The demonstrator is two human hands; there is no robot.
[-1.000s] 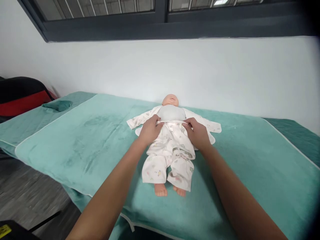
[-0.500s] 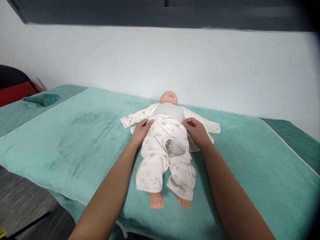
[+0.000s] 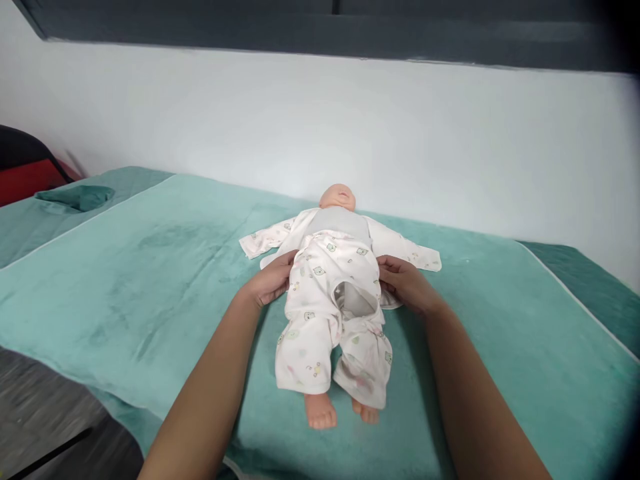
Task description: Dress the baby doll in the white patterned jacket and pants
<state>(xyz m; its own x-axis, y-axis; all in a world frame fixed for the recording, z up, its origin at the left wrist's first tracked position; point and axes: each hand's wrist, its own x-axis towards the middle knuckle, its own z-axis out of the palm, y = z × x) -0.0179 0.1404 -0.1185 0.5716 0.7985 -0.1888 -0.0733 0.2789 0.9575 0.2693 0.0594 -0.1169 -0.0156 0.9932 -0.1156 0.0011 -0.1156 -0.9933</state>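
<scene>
A baby doll (image 3: pixel 337 197) lies on its back with its head near the wall. It wears a white long-sleeved top (image 3: pixel 397 241), spread open over a grey chest, and white printed baby trousers (image 3: pixel 313 293) drawn up to the waist. A large opening at the trousers' crotch shows grey beneath. Both bare feet (image 3: pixel 321 411) stick out of the legs. My left hand (image 3: pixel 274 277) grips the trousers at the left hip, its fingertips hidden behind the cloth. At the right hip my right hand (image 3: pixel 406 283) has its fingers curled on the trousers' side, tips partly hidden.
A teal padded cover (image 3: pixel 150 287) spreads over the bed under the doll. Behind it rises a white wall (image 3: pixel 250 120) with a dark panel (image 3: pixel 320 30) above. A folded teal cloth (image 3: pixel 75 198) and a black and red chair (image 3: pixel 30 177) are at the far left.
Both hands have moved from the front of the waistband down and outward to the sides of the hips. The doll's feet appear slightly lower and further right in view.
</scene>
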